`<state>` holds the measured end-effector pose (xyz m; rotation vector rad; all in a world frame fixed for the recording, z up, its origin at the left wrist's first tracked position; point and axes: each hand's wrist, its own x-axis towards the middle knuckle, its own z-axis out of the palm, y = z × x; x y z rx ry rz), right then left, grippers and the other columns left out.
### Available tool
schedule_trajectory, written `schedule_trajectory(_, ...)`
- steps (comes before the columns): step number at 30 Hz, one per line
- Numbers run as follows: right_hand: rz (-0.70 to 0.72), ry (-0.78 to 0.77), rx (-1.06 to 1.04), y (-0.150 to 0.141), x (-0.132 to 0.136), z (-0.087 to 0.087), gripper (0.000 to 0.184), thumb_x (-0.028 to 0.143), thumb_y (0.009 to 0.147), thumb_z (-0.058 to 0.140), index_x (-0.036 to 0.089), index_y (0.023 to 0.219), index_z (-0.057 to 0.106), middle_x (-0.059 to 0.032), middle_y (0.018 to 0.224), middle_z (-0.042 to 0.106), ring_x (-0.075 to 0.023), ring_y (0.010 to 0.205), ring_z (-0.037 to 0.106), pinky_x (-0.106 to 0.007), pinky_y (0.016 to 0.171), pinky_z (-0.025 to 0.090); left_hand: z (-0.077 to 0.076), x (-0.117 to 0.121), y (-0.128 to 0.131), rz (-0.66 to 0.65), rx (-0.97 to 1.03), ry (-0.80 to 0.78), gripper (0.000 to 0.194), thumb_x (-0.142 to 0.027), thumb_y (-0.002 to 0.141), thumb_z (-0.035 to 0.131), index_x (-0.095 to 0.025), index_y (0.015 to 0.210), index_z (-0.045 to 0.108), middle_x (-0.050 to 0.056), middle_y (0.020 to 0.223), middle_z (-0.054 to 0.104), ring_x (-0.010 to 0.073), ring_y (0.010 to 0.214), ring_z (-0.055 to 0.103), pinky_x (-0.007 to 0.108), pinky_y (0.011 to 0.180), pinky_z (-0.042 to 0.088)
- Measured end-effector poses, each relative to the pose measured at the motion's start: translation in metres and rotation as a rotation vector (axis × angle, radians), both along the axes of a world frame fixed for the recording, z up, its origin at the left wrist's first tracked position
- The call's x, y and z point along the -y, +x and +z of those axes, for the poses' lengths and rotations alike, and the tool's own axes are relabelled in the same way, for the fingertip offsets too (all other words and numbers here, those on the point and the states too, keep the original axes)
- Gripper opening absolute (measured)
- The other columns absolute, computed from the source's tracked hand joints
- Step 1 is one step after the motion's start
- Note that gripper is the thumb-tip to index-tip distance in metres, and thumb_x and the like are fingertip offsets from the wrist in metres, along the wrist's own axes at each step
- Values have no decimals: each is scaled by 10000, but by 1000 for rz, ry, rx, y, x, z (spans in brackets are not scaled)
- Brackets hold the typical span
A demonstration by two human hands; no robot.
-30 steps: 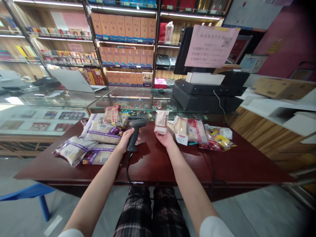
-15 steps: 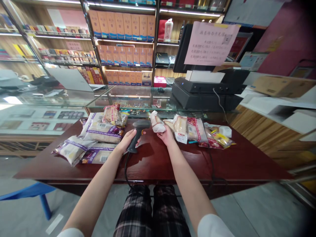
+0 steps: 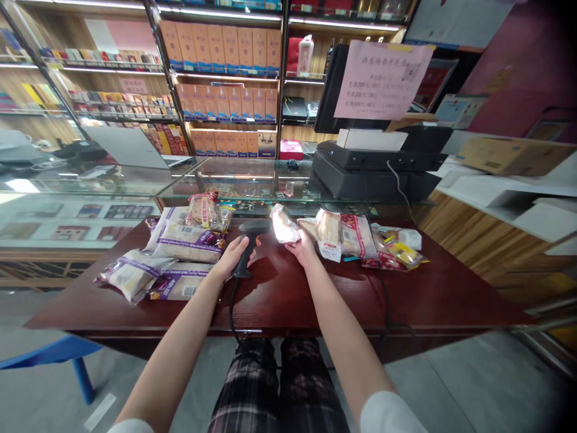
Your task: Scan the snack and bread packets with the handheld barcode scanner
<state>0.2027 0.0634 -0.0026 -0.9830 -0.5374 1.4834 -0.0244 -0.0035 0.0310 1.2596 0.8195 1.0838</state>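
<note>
My left hand [image 3: 233,255] is wrapped round the handle of a black barcode scanner [image 3: 246,252], whose head faces right. In my right hand [image 3: 305,248] is a small white bread packet [image 3: 283,225], tilted and brightly lit, just right of the scanner's head. Beside my right hand lie another packaged bread [image 3: 329,232] and a red-and-white bread bag [image 3: 356,236]. Left of the scanner, several purple-and-white bread bags [image 3: 192,240] are piled, with a red-printed packet [image 3: 202,209] on top.
The dark red desk [image 3: 288,300] carries all of this. Behind it stands a glass display case [image 3: 243,171], with a black monitor [image 3: 331,90] and receipt printer [image 3: 378,159] on the right. A yellow packet [image 3: 408,255] lies at the desk's right. A blue chair [image 3: 58,349] stands at lower left.
My right hand has turned and tilted the bread packet, which now sits slightly further left, closer to the scanner. The left hand with the scanner has shifted only a little.
</note>
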Motion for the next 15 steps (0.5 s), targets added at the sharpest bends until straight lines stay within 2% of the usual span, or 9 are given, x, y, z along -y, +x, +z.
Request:
schedule_trajectory(4, -7, 43, 68, -1, 4, 6, 168, 351, 818, 562, 234, 937, 578, -4, 782, 669, -152, 617, 632, -281, 564, 545, 2, 0, -1, -12, 24, -27, 627, -659, 831, 583, -102, 1113, 634, -2, 597, 563, 95, 436, 490, 215, 426, 353)
schedule_trajectory(6, -77, 123, 206, -1, 7, 12, 205, 344, 797, 585, 246, 977, 577, -19, 872, 666, -178, 738, 651, -307, 628, 568, 4, 1, -1, 3, 35, -12, 631, -658, 824, 593, -98, 1111, 637, 7, 602, 576, 95, 435, 489, 215, 421, 342)
schedule_trajectory(8, -206, 289, 463, 3, 12, 20, 279, 337, 785, 616, 268, 1054, 590, -51, 1098, 636, -215, 1006, 630, -340, 786, 574, 7, 3, 0, 54, 38, 19, 615, -649, 806, 621, -107, 1095, 635, 8, 605, 590, 97, 441, 500, 213, 424, 343)
schedule_trajectory(10, -336, 483, 795, 10, 18, 28, 339, 327, 808, 617, 282, 1144, 603, -77, 1341, 512, -243, 1279, 484, -377, 994, 496, 12, 4, -1, 133, 18, 41, 601, -641, 775, 660, -116, 1066, 631, 10, 616, 611, 101, 458, 520, 212, 441, 368)
schedule_trajectory(11, -384, 551, 958, 14, 20, 31, 348, 313, 837, 590, 274, 1182, 606, -91, 1411, 449, -253, 1349, 414, -403, 1068, 437, 15, 5, -2, 182, -1, 47, 596, -637, 757, 679, -119, 1046, 629, 12, 623, 622, 104, 468, 530, 213, 455, 388)
schedule_trajectory(13, -476, 597, 1238, 22, 22, 34, 332, 242, 872, 531, 227, 1190, 622, -128, 1435, 418, -276, 1373, 383, -446, 1116, 370, 23, 4, -5, 280, -54, 61, 586, -630, 727, 704, -124, 1012, 625, 18, 641, 645, 112, 496, 555, 222, 494, 433)
schedule_trajectory(15, -485, 585, 1475, 26, 22, 32, 325, 147, 851, 508, 185, 1141, 651, -150, 1385, 476, -290, 1328, 431, -467, 1112, 353, 33, 2, -12, 371, -108, 90, 571, -623, 716, 706, -137, 1001, 617, 20, 675, 664, 129, 543, 589, 232, 529, 460)
